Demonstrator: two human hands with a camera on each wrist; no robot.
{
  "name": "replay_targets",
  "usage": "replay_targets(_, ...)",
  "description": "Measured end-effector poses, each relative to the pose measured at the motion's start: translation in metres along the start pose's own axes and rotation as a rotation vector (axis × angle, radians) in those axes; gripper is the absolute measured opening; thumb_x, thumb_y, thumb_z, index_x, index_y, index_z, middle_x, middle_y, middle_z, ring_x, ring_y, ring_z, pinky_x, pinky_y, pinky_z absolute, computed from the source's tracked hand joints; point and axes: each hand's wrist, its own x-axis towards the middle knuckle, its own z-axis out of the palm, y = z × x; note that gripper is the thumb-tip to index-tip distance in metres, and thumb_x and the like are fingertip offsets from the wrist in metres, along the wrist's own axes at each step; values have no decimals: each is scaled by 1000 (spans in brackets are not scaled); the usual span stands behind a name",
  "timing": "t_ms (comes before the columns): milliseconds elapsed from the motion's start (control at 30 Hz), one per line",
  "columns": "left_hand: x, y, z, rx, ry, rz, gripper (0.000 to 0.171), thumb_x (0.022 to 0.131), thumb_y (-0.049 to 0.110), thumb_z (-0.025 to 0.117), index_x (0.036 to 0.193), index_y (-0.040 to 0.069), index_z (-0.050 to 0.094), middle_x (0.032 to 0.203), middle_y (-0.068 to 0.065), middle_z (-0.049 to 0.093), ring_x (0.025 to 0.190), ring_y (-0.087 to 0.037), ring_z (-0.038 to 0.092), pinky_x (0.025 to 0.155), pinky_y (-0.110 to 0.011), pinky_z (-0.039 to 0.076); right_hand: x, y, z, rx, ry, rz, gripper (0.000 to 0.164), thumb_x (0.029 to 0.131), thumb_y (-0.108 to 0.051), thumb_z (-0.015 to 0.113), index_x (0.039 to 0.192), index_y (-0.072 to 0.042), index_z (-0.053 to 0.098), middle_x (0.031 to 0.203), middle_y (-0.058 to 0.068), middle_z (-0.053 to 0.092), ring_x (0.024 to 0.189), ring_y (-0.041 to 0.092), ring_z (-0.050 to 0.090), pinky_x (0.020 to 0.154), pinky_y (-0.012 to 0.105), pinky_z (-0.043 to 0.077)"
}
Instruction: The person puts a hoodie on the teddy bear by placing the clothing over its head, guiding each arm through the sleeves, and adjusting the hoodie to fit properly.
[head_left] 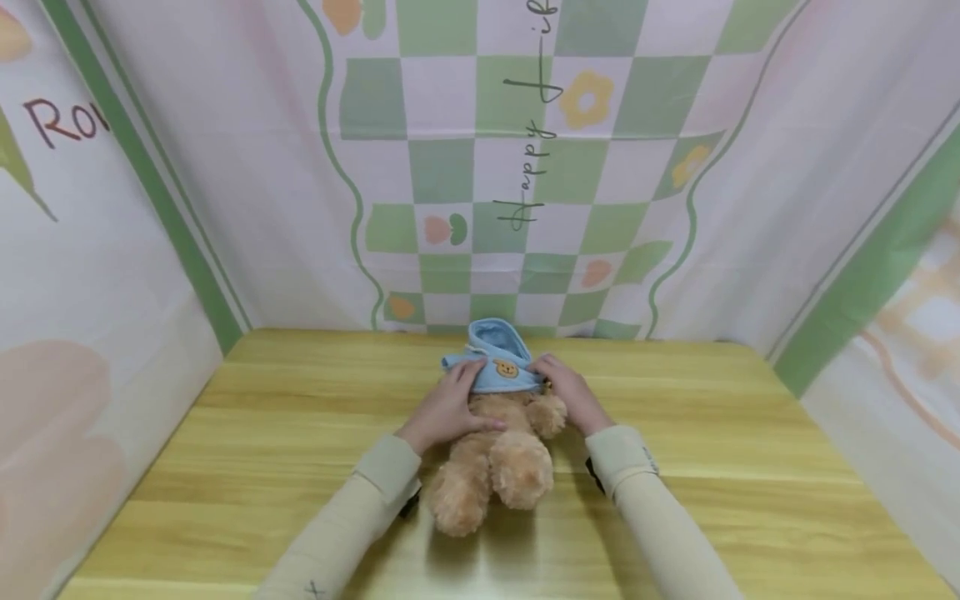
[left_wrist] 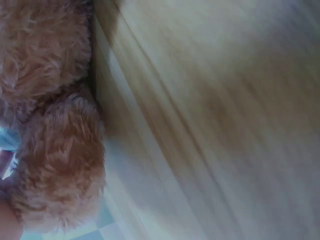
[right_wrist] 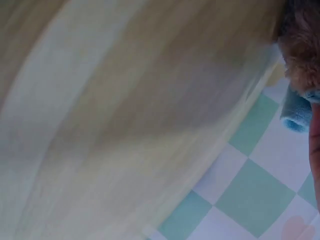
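A light brown plush bear [head_left: 521, 471] lies on its back with its legs toward me. Its upper end is inside a small blue hoodie [head_left: 517, 383] with a bear-face patch, and the hood points away; the bear's head is hidden. My left hand [head_left: 442, 410] grips the bear's side, thumb across the belly and fingers up at the hoodie's hem. At the opposite edge, my right hand [head_left: 573, 396] pinches the hoodie beside the bear's arm [head_left: 547, 415]. In the right wrist view, a rolled blue sleeve [right_wrist: 296, 116] shows next to brown fur [right_wrist: 302, 55].
The bear is on a wood-grain table [head_left: 300, 467], near its far edge. Behind stands a curtain [head_left: 442, 171] with a green checked print and lettering. More printed cloth [head_left: 97, 275] hangs at the left and right sides.
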Motion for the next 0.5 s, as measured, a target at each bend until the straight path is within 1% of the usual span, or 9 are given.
replay_targets(67, 0, 2, 1, 20, 7, 5, 105, 72, 62, 72, 153, 16, 22, 151, -16, 32, 136, -35, 40, 109, -47, 40, 0, 0, 0, -20, 25, 3, 20, 82, 2, 62, 101, -3, 66, 100, 11, 63, 92, 26, 63, 81, 42, 53)
replay_targets(133, 1, 4, 2, 20, 14, -2, 106, 72, 63, 72, 153, 16, 22, 151, -16, 32, 136, -35, 40, 108, -47, 41, 0, 0, -1, -23, 12, 25, 19, 80, 2, 65, 98, -3, 67, 98, 12, 63, 90, 26, 62, 80, 41, 53)
replay_targets(200, 1, 4, 3, 4, 18, -22, 107, 71, 64, 72, 152, 16, 22, 151, -16, 31, 135, -35, 41, 108, -47, 41, 1, 0, -6, 30, -29, 76, 21, 79, 2, 66, 100, 1, 66, 101, 16, 64, 92, 30, 63, 81, 43, 53)
replay_targets(300, 0, 3, 4, -32, 25, -41, 105, 71, 64, 71, 150, 13, 25, 149, -16, 31, 132, -35, 45, 106, -46, 43, 3, -4, -17, 134, -97, 187, 25, 83, -2, 67, 108, 3, 64, 110, 20, 62, 100, 37, 62, 87, 48, 52)
replay_targets(367, 0, 1, 5, -59, 39, -32, 95, 77, 61, 69, 146, 9, 30, 146, -17, 34, 129, -35, 47, 105, -44, 44, 4, -9, -25, 181, -110, 256, 28, 86, -7, 66, 112, 2, 63, 114, 20, 60, 104, 39, 60, 89, 51, 51)
replay_targets(400, 0, 0, 4, -65, 49, -20, 86, 82, 57, 66, 144, 7, 32, 143, -17, 36, 127, -34, 49, 105, -44, 44, 6, -14, -28, 186, -111, 270, 29, 87, -11, 66, 114, 1, 63, 115, 20, 59, 105, 39, 59, 89, 52, 50)
replay_targets(433, 1, -2, 3, -68, 62, 0, 76, 87, 50, 63, 142, 6, 35, 141, -18, 39, 126, -34, 50, 104, -44, 45, 7, -18, -30, 175, -115, 264, 31, 87, -14, 67, 114, 0, 63, 114, 19, 59, 106, 38, 58, 90, 52, 49)
replay_targets(500, 3, -5, 1, -57, 91, 47, 55, 95, 34, 59, 136, 2, 41, 135, -20, 45, 123, -34, 51, 104, -44, 45, 11, -29, -32, 144, -153, 254, 37, 87, -22, 69, 117, -2, 62, 114, 18, 59, 107, 35, 57, 90, 51, 49)
